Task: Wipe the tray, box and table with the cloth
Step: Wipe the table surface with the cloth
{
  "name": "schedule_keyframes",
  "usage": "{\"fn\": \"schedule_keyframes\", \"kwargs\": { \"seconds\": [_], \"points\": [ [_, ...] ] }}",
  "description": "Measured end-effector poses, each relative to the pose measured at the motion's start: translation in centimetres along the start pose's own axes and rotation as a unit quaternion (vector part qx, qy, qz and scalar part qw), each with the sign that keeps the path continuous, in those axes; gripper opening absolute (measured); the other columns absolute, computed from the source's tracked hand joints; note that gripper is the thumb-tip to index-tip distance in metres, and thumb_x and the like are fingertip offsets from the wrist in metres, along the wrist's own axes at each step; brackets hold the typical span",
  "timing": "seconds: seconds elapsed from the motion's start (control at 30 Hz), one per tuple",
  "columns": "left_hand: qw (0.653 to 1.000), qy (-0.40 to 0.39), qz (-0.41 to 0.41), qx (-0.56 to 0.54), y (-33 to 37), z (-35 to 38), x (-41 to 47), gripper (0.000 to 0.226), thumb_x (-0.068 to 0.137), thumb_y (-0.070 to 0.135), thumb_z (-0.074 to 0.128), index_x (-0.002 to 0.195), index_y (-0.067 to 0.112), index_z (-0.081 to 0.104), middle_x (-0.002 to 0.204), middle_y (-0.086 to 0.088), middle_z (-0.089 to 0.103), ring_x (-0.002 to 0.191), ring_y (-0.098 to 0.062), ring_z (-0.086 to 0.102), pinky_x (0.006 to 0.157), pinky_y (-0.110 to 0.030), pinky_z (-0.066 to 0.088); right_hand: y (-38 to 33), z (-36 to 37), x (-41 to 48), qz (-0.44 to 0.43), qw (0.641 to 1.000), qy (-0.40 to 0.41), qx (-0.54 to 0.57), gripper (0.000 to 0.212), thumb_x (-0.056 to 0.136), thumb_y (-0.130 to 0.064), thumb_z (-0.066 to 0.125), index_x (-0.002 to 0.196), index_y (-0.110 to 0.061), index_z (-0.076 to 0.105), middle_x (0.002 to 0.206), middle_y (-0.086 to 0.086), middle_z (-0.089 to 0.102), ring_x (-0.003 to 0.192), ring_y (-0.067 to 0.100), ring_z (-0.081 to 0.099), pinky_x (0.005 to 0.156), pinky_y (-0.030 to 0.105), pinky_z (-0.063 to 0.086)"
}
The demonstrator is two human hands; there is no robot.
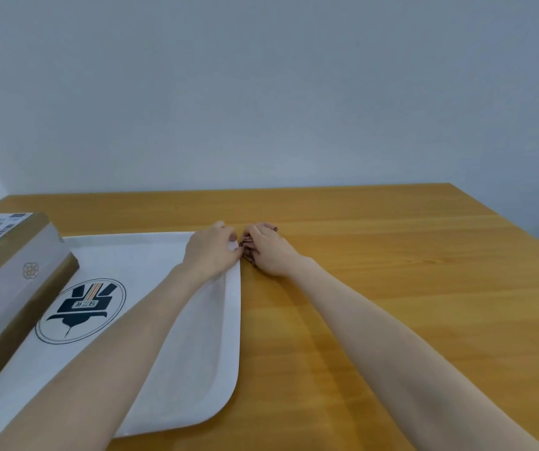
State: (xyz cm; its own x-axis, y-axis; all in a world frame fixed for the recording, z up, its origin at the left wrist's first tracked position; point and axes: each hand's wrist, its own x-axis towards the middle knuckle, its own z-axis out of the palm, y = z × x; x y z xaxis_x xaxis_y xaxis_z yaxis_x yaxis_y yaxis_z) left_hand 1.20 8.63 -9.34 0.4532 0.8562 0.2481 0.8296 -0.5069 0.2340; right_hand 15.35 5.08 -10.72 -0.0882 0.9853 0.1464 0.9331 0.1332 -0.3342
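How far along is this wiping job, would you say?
Nothing shows as finished: wiped surfaces look no different here. In hand: both hands meet at the far right corner of the white tray, the left hand on its rim, the right hand bunched over something dark, possibly the cloth. Apparently left: the box lying on the tray's left side, untouched, and the wooden table.

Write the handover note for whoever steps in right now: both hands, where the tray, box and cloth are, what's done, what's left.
Left hand: on the far right corner of the white tray, closed on it.
Right hand: beside it on the table, fingers curled over something small and dark, possibly the cloth; too hidden to tell.
Box: lies on the tray's left side.
Done: cannot tell from this view.
Left: wipe tray, box, table.
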Motion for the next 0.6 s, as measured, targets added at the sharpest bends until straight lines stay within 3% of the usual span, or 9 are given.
{"fn": "schedule_keyframes", "kwargs": {
  "seconds": [0.23, 0.4, 0.5, 0.6],
  "points": [
    [0.998, 0.005, 0.014, 0.055, 0.7, 0.0, -0.1, 0.03, 0.086, 0.037, 0.052, 0.102, 0.013, 0.057, 0.101, -0.001, 0.051, 0.086, -0.026, 0.058, 0.07, -0.03, 0.033, 1.5, -1.2, -0.7, 0.02, 1.0, -0.014, 0.009, 0.039, 0.092, -0.018, 0.046, 0.13, -0.012, 0.04, 0.139, 0.005, 0.045, 0.123, 0.027, 0.043, 0.09, 0.043, 0.045],
    [0.996, 0.019, 0.015, 0.089, 0.9, 0.9, -0.6, 0.026, 0.091, 0.029, 0.043, 0.103, 0.008, 0.052, 0.107, -0.003, 0.05, 0.086, -0.028, 0.058, 0.102, -0.039, 0.031, 6.5, -3.6, -2.9, 0.099, 0.994, 0.025, -0.031, 0.042, 0.091, -0.019, 0.046, 0.132, -0.012, 0.04, 0.139, 0.01, 0.046, 0.125, 0.032, 0.044, 0.093, 0.036, 0.039],
    [0.995, 0.027, 0.018, 0.091, 0.9, 1.0, -0.8, 0.026, 0.093, 0.026, 0.041, 0.106, 0.006, 0.053, 0.109, -0.004, 0.051, 0.089, -0.027, 0.058, 0.108, -0.039, 0.027, 11.8, -5.6, -5.3, 0.153, 0.987, 0.05, -0.013, 0.04, 0.088, -0.017, 0.046, 0.128, -0.015, 0.044, 0.135, 0.012, 0.051, 0.127, 0.032, 0.044, 0.102, 0.038, 0.039],
    [0.995, 0.024, 0.019, 0.095, 0.9, 1.0, -1.0, 0.027, 0.094, 0.025, 0.039, 0.108, 0.006, 0.052, 0.111, -0.005, 0.051, 0.093, -0.027, 0.058, 0.11, -0.037, 0.025, 15.7, -7.6, -8.2, 0.199, 0.977, 0.074, -0.007, 0.034, 0.089, -0.017, 0.043, 0.123, -0.019, 0.045, 0.13, 0.008, 0.053, 0.125, 0.032, 0.046, 0.099, 0.04, 0.042]
  ]
}}
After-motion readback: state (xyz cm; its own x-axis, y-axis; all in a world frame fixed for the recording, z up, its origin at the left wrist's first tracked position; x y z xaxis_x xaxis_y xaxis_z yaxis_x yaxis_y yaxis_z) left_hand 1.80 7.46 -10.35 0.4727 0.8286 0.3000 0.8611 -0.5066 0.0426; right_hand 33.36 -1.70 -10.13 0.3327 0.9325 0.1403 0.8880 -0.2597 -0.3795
